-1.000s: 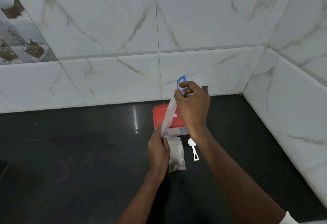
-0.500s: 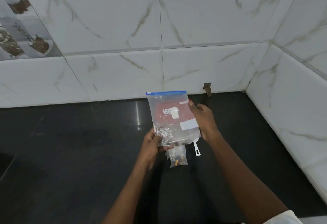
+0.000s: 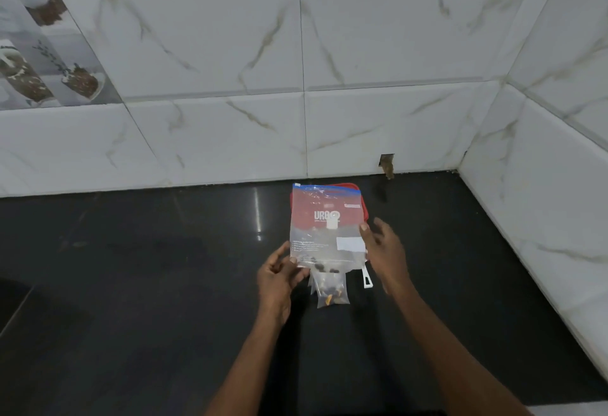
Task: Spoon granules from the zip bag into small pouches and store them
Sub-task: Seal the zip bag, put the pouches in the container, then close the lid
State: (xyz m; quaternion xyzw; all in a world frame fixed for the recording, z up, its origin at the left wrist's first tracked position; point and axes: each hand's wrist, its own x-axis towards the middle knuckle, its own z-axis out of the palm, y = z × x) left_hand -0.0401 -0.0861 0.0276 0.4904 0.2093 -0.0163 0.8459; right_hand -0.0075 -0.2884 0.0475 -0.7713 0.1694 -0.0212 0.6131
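A clear zip bag (image 3: 325, 228) with a blue zip strip and white print lies tilted over a red-lidded container (image 3: 362, 200), a few dark granules in its lower end. My left hand (image 3: 279, 274) pinches the bag's lower left corner. My right hand (image 3: 383, 251) hovers at the bag's right edge with fingers spread, holding nothing. Small clear pouches (image 3: 330, 290) with dark and orange bits lie on the counter just below the bag. A white plastic spoon (image 3: 366, 279) pokes out from under the bag's lower right corner.
The black counter (image 3: 148, 284) meets white marble-tiled walls at the back (image 3: 230, 139) and right (image 3: 543, 201). A small hole in the back wall (image 3: 387, 164) sits just above the counter.
The bag has gone from hanging upright to flat, then down onto the red lid. My right hand has let go of it and opened. The left hand keeps its grip.
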